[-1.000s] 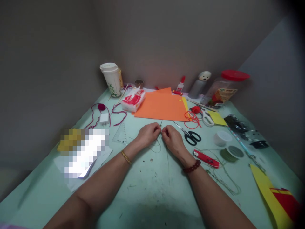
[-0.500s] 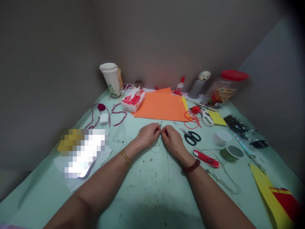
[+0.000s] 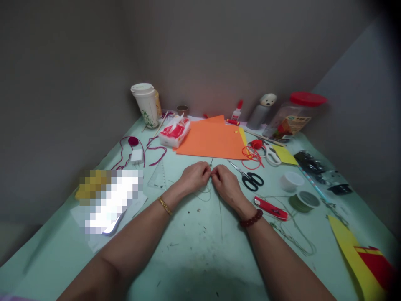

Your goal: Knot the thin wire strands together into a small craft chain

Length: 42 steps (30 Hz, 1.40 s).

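My left hand and my right hand meet fingertip to fingertip over the middle of the table, both pinched closed. Between them runs a thin green thread; one end trails down toward me, and a loop of it curls below my left hand. The tip of something small and dark pokes up above the fingers, too small to name. Just right of my right hand lie black-handled scissors, blades pointing at the orange paper. A clear set square rests left of my left hand.
Orange paper lies beyond my hands, beside a tissue pack. On the right are a red box cutter, a green thread spool, a white tub and red cord. A blurred-out bright phone-like object lies left.
Almost nothing differs. Both hands keep their pinch in the same place, with at most a very slight shift of the fingers.
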Available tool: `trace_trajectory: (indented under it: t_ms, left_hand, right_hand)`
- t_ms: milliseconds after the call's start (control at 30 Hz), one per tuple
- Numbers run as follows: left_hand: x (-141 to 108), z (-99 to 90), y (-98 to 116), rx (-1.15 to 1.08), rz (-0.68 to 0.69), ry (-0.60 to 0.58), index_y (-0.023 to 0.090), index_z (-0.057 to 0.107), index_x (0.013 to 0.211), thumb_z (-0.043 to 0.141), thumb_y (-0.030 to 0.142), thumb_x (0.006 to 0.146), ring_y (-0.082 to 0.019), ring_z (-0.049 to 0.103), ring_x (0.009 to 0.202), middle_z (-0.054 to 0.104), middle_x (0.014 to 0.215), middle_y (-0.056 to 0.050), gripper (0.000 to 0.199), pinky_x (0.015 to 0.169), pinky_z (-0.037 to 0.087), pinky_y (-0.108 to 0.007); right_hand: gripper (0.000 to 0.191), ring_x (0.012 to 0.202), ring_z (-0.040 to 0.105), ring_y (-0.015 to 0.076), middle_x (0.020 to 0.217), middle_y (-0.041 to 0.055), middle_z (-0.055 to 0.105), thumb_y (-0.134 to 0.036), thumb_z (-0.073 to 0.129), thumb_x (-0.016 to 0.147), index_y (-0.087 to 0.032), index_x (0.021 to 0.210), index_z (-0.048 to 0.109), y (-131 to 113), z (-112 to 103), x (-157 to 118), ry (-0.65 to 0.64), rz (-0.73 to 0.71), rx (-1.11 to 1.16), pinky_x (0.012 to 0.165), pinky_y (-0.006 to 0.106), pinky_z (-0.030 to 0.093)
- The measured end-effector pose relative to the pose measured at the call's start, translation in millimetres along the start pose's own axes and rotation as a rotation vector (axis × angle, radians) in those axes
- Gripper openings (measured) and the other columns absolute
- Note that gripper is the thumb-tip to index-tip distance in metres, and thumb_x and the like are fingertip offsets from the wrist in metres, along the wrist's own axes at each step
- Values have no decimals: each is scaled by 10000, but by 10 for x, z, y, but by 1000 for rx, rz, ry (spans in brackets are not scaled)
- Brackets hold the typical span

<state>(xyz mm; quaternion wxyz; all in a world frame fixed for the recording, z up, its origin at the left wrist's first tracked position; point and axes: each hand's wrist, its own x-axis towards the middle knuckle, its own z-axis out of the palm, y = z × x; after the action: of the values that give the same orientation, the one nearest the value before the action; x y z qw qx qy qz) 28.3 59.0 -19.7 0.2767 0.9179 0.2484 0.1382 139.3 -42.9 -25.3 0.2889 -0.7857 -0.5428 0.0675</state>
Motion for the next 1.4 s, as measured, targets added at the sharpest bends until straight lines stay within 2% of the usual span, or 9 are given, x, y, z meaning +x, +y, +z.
trace_trajectory:
  t_ms: [300,500,700,867,1067,1400]
  left_hand:
    - [-24,-6,66,127,-38,-48,187,498,859,321,291,890,-172,527,735,573,885,-55,207,632,367,-289]
    - [-33,3,119,132,-124,-38,188,487,886,274,313,909,-184,538,771,574,920,-65,248,663,390,-305]
    - [4,19,108,80,-194,-45,193,494,852,318,311,879,-186,543,769,592,900,-57,214,653,382,-301]
    - [20,-36,53,-47,-156,-48,195,521,783,387,303,838,-156,536,696,614,786,-18,181,599,357,-265]
    - [16,-84,-7,-286,-147,-73,181,568,793,386,304,839,-122,550,595,608,634,11,224,574,377,-234]
    - [3,-116,5,-321,-66,-92,152,607,761,436,284,797,-111,525,585,608,639,-6,219,561,376,-216]
  right_hand:
    - [76,670,481,167,784,32,539,-216,403,823,-208,766,453,-36,-7,-5,-9,-3,-20,618,279,324]
    - [75,658,470,159,773,27,528,-222,398,820,-208,758,439,-31,-1,7,-7,-13,21,617,276,334]
    - [67,666,470,160,760,25,523,-215,403,809,-209,749,431,-10,14,24,14,-30,59,629,277,344]
    - [81,685,473,163,760,29,521,-214,391,817,-209,747,430,-4,1,29,56,-38,107,636,277,348]
    - [96,685,475,165,755,30,517,-204,375,823,-208,746,431,0,-3,32,57,-46,104,642,282,353]
    - [86,698,473,171,774,36,519,-192,376,819,-208,754,431,26,-7,33,39,-70,91,642,285,356]
